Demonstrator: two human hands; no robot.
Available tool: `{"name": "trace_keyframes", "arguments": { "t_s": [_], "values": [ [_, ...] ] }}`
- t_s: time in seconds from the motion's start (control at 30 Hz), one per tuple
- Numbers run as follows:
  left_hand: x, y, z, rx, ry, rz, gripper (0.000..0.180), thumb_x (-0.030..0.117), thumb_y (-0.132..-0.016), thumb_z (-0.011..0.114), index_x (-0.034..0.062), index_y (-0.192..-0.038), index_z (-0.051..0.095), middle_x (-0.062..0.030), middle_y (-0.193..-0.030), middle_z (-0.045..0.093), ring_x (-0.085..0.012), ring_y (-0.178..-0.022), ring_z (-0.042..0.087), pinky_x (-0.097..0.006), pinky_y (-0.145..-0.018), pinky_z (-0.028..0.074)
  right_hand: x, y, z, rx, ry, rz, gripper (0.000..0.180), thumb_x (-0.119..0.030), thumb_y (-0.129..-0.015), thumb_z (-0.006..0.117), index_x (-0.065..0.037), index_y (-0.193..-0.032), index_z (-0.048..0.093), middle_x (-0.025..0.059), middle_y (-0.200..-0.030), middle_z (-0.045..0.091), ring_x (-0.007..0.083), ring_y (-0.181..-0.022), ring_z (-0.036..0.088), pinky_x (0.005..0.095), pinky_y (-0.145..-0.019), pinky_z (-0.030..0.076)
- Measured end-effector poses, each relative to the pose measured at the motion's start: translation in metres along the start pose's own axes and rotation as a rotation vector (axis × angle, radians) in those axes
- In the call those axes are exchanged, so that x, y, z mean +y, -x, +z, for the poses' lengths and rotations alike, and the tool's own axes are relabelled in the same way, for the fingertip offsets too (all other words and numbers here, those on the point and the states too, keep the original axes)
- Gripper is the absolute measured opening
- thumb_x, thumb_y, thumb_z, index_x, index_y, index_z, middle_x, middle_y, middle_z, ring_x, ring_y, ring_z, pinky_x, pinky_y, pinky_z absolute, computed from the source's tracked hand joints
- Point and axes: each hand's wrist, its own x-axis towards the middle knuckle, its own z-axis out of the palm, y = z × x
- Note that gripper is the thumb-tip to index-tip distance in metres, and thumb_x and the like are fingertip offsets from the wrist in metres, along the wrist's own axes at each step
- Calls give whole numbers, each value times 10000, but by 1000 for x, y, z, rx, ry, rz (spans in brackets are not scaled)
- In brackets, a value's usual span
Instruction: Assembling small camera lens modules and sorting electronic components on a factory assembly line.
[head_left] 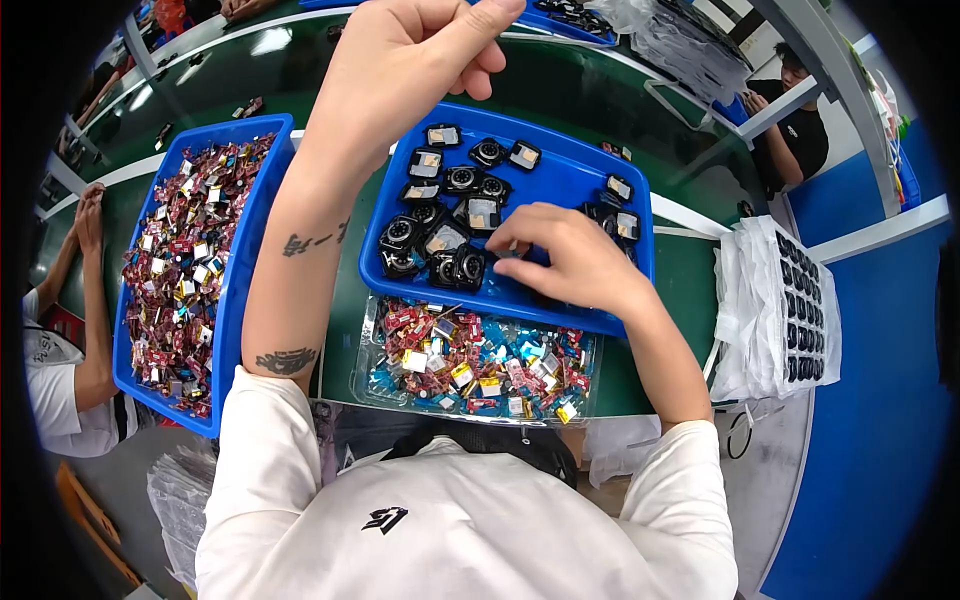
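Observation:
My left hand (408, 62) is raised above the far side of the blue tray (580, 152), its fingers curled and the thumb pressed against them. The upper edge of the view cuts off its fingertips, so anything pinched there is hidden. Inside the tray lie several black smartwatch housings (461, 180), some showing round backs and others their pale insides. My right hand (565, 254) reaches in from the right, palm down. Its thumb and bent fingers are apart, beside a housing with a pale inside (482, 213), and I see nothing held between them.
In front of the tray, a clear plastic tray (365, 365) holds small red circuit boards and battery cells. A longer blue bin (283, 160) of similar parts stands left. White sheets with rows of black pieces (800, 300) stand right. Co-workers sit at the left and far right.

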Motion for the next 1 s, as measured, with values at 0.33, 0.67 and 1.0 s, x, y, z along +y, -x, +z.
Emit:
{"name": "trace_keyframes", "arguments": {
  "t_s": [0.33,0.67,1.0],
  "values": [
    [-6,0,6,-226,-121,150,228,243,-869,677,20,-825,660,-4,-719,625,-47,-654,587,-179,-600,443,-36,-8,15,43,-261,-297,130,-51,-743,705,-24,-839,623,73,-1005,616,250,-987,567,364,-836,468],
    [-16,-1,9,-348,-128,183,173,158,-868,678,1,-935,647,-4,-825,634,-57,-762,593,-211,-694,495,-33,-5,16,-202,-44,-183,151,-110,-703,720,-52,-835,675,64,-1038,569,265,-1036,522,365,-873,454],
    [-13,-2,9,-425,-183,181,170,156,-862,680,-12,-882,663,-15,-779,640,-68,-741,596,-216,-687,483,-16,-5,-7,-51,-967,8,156,-70,-796,741,36,-882,665,91,-858,686,141,-817,652,273,-762,504]
  ]
}}
